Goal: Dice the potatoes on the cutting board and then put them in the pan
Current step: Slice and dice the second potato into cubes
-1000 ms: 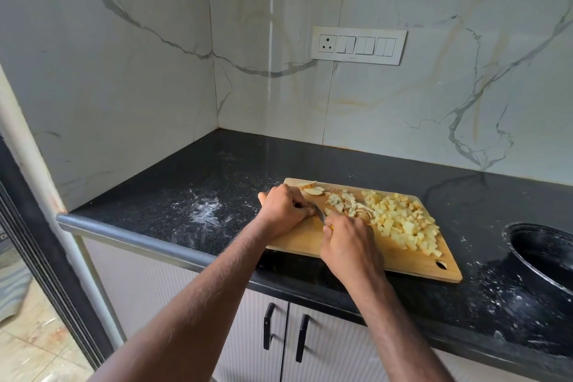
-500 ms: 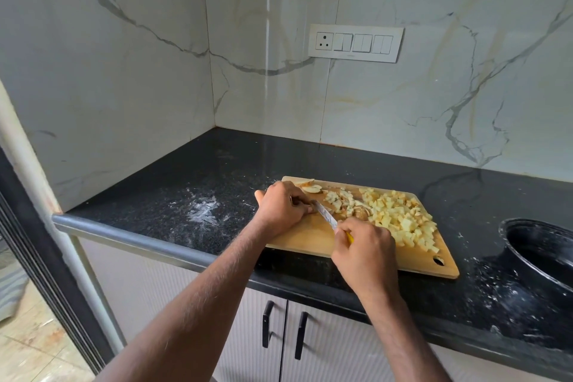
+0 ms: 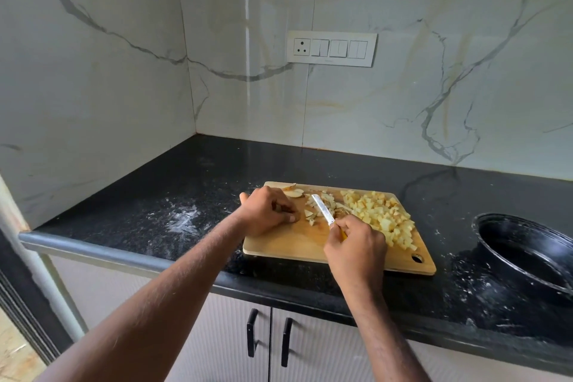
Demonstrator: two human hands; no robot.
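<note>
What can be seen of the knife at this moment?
The knife is small, with a narrow, pale, metallic-looking blade and a yellow handle, of which only a sliver shows. The right hand grips the handle, hiding most of it. The blade slants away from that hand toward the far left, over the cutting board, its tip among loose potato pieces. Whether the edge touches the board cannot be told.
</note>
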